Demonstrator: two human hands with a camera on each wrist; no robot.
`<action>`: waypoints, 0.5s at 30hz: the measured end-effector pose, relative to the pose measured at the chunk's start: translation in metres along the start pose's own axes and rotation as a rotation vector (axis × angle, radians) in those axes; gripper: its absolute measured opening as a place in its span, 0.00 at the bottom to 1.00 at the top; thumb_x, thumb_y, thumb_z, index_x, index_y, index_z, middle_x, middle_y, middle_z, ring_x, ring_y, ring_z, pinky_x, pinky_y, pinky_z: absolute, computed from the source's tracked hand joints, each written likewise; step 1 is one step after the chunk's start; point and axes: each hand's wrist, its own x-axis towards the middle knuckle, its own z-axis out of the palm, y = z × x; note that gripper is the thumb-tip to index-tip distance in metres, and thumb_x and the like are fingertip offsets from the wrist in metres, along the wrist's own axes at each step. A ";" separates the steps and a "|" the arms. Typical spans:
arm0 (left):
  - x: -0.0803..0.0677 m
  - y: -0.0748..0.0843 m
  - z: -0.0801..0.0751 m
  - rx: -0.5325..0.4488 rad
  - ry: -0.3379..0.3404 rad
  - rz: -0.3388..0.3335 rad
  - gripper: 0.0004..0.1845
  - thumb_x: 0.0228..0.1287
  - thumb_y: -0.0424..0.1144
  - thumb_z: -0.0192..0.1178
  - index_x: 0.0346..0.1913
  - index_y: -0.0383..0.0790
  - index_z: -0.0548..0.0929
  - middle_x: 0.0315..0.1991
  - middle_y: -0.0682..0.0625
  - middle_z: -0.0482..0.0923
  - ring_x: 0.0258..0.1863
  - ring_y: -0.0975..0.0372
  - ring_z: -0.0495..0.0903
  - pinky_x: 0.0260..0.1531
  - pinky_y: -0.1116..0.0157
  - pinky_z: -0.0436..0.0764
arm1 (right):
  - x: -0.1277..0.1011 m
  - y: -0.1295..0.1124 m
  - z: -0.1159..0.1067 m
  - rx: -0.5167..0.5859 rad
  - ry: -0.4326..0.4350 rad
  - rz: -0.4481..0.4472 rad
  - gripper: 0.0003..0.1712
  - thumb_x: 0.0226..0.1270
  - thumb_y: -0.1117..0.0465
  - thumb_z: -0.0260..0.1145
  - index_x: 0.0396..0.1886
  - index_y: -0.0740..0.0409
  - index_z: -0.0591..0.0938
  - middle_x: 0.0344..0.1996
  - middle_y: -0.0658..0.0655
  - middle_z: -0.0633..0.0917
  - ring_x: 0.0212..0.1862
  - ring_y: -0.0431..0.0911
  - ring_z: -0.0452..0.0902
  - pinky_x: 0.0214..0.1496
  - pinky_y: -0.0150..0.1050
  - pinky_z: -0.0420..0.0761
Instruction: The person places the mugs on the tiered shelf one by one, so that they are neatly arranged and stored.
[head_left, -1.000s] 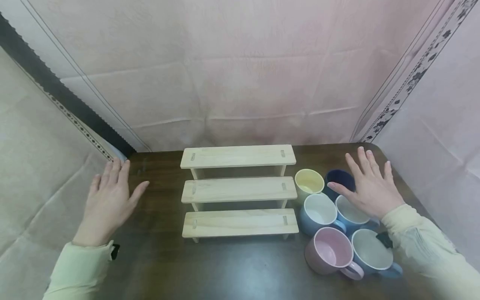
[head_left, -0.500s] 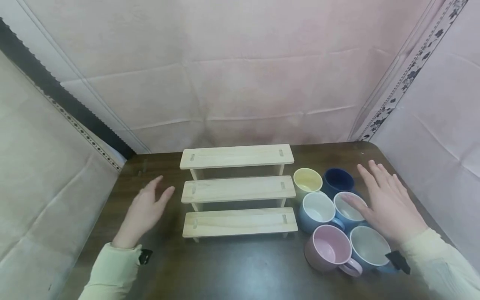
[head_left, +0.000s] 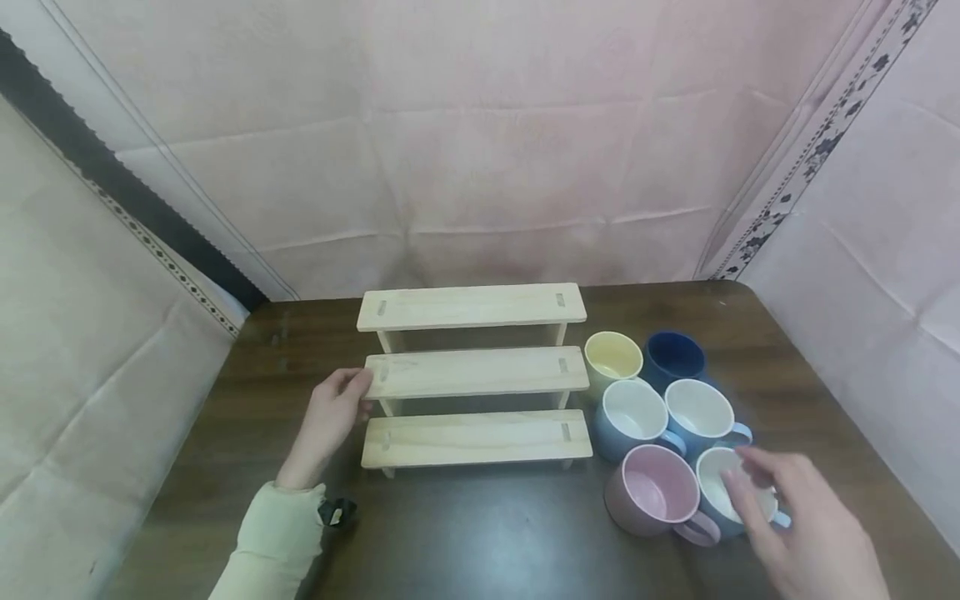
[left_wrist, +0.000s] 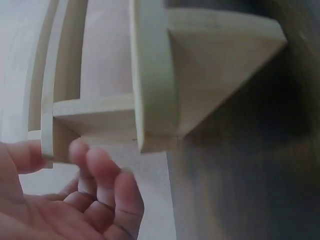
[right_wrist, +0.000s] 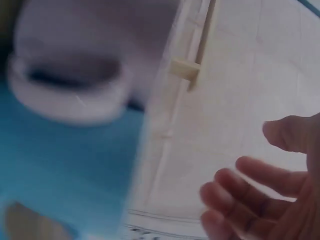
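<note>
A pale wooden three-tier display stand (head_left: 480, 372) stands in the middle of the dark table. My left hand (head_left: 330, 421) grips the left end of its middle shelf, thumb on top and fingers underneath. In the left wrist view the thumb meets the board (left_wrist: 47, 110) on one side, with curled fingers (left_wrist: 102, 167) on the other. My right hand (head_left: 813, 525), holding nothing, hovers by the front light blue mug (head_left: 712, 492), overlapping it in the head view; its fingers are loosely bent. A pink mug (head_left: 660, 487) stands just left of that mug.
Behind these two mugs are two more light blue mugs, one nearer the stand (head_left: 633, 412) and one to its right (head_left: 697, 408). A yellow cup (head_left: 613, 358) and a navy mug (head_left: 675, 358) stand at the back. Pale cloth walls (head_left: 480, 142) enclose the table (head_left: 465, 533).
My left hand has come in from the left and taken hold of the middle shelf's end. My right hand has drawn back from above the rear mugs toward the front one.
</note>
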 end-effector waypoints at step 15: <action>0.011 -0.004 0.016 -0.160 0.074 -0.010 0.27 0.76 0.52 0.46 0.62 0.31 0.69 0.37 0.46 0.74 0.25 0.62 0.73 0.28 0.68 0.74 | -0.033 -0.001 0.066 0.251 0.634 -0.242 0.29 0.68 0.44 0.62 0.30 0.70 0.83 0.26 0.67 0.77 0.36 0.41 0.72 0.49 0.16 0.66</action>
